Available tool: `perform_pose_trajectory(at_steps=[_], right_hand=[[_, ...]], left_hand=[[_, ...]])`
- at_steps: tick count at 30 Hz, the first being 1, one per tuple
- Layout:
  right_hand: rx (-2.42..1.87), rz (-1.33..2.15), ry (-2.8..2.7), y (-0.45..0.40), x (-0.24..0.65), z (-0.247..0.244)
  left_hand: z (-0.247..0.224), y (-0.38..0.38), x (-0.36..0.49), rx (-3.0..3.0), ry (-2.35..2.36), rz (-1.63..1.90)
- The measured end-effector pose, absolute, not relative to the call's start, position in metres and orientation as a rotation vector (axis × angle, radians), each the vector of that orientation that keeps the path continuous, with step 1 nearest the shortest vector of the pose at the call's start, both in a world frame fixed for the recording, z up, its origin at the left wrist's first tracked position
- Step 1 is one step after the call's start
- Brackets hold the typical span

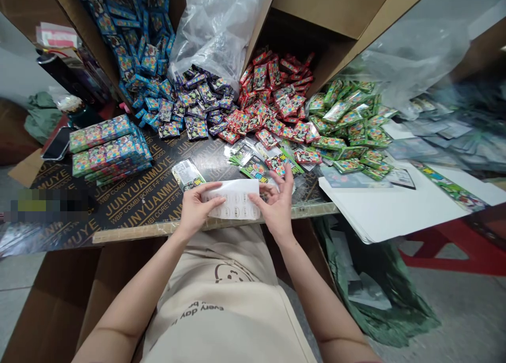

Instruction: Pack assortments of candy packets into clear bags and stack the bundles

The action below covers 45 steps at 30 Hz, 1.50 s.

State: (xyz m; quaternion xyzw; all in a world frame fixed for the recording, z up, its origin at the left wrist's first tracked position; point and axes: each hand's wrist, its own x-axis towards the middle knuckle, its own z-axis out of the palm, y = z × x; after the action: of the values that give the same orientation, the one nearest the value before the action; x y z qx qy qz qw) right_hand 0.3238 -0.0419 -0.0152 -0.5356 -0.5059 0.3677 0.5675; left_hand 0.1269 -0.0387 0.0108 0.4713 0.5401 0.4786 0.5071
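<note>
Between my hands, just above the table's front edge, is a white sheet of round stickers (234,200). My left hand (198,205) pinches its left end, thumb on the front. With its thumb on the right end of the sheet, my right hand (279,207) has its other fingers raised and partly spread. A flat packet with a white label (187,174) lies just beyond my left hand. Past my right hand lie loose colourful packets (253,168), partly covered by my fingers.
Piles of small blue boxes (152,57), purple boxes (205,97), red boxes (272,99) and green boxes (348,115) spill from cartons and bags. Stacked wrapped packs (106,147) and a phone (57,143) are at left. White sheets (367,210) overhang the right edge above a green bag (399,300).
</note>
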Motion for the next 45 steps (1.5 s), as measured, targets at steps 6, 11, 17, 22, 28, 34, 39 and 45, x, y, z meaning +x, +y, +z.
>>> perform_pose_trajectory(at_steps=[6, 11, 17, 22, 28, 34, 39, 45], right_hand=[[-1.257, 0.672, -1.29, -0.045, 0.328, -0.003], [-1.103, 0.927, -1.263, -0.045, 0.324, -0.003], [-1.105, 0.912, -1.28, -0.044, 0.325, -0.001], [-1.172, 0.614, -1.49, -0.043, 0.335, -0.001], [-1.055, 1.005, -1.45, -0.046, 0.326, 0.003], [-1.088, 1.092, -1.368, -0.039, 0.33, 0.011], [-1.052, 1.255, -1.385, -0.038, 0.335, 0.009], [-1.273, 0.822, -1.553, -0.016, 0.364, -0.005]], left_hand=[[0.008, -0.038, 0.121, 1.081, 1.343, 1.147], [0.009, -0.039, 0.124, 1.051, 1.363, 1.102], [0.003, -0.035, 0.12, 1.214, 1.493, 1.094], [0.009, -0.033, 0.109, 1.573, 1.666, 1.146], [0.016, -0.039, 0.117, 1.737, 1.533, 0.98], [0.017, -0.033, 0.118, 1.659, 1.497, 0.97], [0.023, -0.031, 0.113, 1.552, 1.424, 0.931], [0.004, -0.018, 0.11, 1.386, 1.387, 0.811]])
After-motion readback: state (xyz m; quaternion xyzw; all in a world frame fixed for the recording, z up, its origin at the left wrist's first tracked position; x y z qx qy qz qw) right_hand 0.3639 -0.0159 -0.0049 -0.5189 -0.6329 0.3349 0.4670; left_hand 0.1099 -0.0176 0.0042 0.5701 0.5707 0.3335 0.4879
